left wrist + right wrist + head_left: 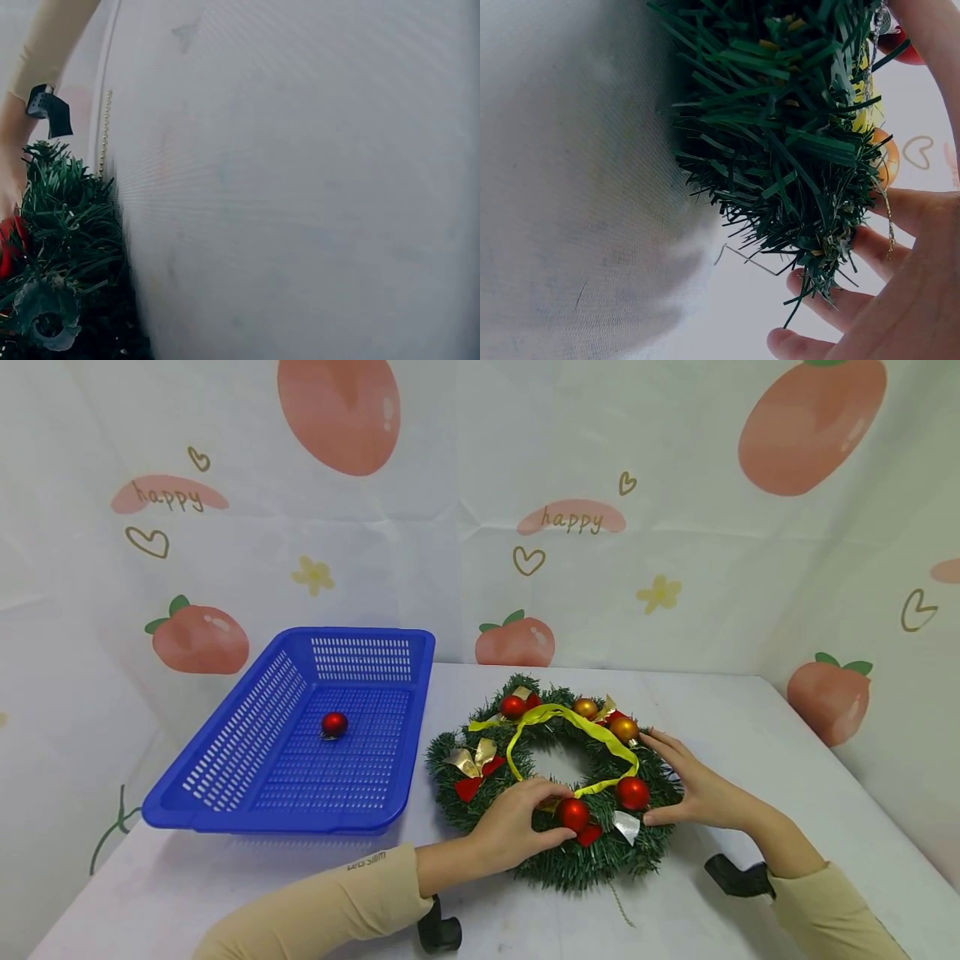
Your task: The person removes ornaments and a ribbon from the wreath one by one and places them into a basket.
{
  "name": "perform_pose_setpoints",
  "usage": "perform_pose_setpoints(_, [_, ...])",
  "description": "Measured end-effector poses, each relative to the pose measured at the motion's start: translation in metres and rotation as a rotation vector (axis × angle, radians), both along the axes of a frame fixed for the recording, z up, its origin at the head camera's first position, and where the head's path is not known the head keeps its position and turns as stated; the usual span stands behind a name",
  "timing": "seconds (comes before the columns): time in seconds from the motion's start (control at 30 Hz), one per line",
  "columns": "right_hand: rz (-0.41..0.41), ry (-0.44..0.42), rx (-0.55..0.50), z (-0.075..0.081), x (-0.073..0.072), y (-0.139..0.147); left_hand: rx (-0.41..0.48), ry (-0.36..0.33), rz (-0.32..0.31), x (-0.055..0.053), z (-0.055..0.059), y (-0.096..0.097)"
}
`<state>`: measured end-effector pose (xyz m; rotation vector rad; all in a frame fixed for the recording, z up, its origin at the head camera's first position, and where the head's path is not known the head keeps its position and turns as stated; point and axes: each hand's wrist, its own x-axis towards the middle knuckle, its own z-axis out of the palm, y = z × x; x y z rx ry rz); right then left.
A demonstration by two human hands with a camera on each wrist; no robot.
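Observation:
A green tinsel wreath [577, 868] lies on the table, dressed with red and gold balls, bows and a yellow ribbon [618, 747]. My left hand [517, 822] comes over its front edge, thumb and fingers curled about a red Christmas ball [573, 815]. At the wreath's right side rests my right hand [701, 789], its fingers spread and fairly straight along the outer needles. Its thumb lies near a silver bow [626, 827] and another red ball [632, 793]. In the right wrist view those fingers [840, 304] touch the wreath's outer edge. The left wrist view hides the left fingertips.
A blue plastic basket [416, 727] stands left of the wreath, with one red ball [334, 724] inside. A thin gold cord [621, 906] trails from the wreath's front onto the white table [750, 727]. Behind hangs a white cloth [450, 460] printed with fruit.

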<state>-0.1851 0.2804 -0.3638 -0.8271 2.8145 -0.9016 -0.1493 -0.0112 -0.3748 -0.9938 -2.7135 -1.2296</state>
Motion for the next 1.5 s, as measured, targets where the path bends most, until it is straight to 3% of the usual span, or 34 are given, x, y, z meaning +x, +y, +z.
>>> perform_pose_setpoints(0.27, [-0.007,-0.001,0.005,0.0,0.001,0.001,0.112,-0.068,-0.032,-0.001,0.01,-0.006])
perform_pose_setpoints(0.53, [-0.01,-0.001,0.006,-0.001,0.002,0.001,0.178,-0.033,-0.029,-0.002,0.023,-0.02])
perform_pose_setpoints(0.9, [-0.016,-0.008,0.001,-0.001,0.003,0.001,0.194,0.027,0.015,-0.002,0.035,-0.038])
perform_pose_setpoints(1.37, [-0.009,-0.011,0.002,-0.002,0.002,0.001,0.23,0.027,0.059,-0.002,0.051,-0.058])
perform_pose_setpoints(1.5, [-0.008,-0.014,-0.002,-0.001,0.002,0.0,0.243,-0.002,0.08,0.0,0.058,-0.065])
